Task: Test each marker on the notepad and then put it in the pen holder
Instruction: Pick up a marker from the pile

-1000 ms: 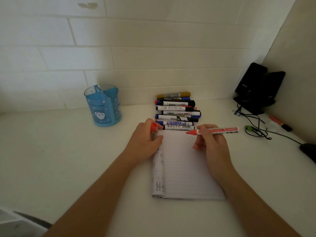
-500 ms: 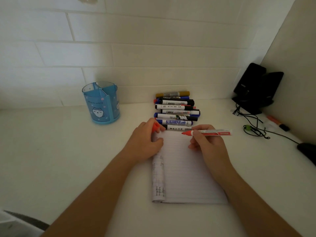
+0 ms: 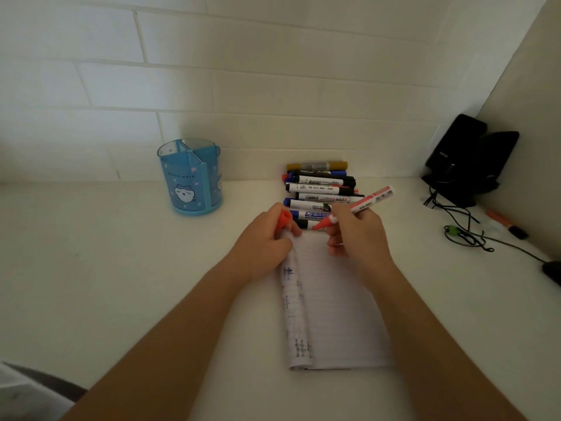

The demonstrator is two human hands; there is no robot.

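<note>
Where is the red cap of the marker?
In the head view, the red cap is held in the left hand at the notepad's top left corner, just in front of the marker pile.

A black object [image 3: 553, 273] is cut off by the right edge. The left hand [image 3: 267, 244] and right hand [image 3: 361, 238] hide the far edge of the notepad [image 3: 340, 314]; labels on the markers [image 3: 321, 180] blur.

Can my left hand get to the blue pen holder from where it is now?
Probably yes: only bare table lies between the left hand and the pen holder, though the hand grips the red cap.
</note>
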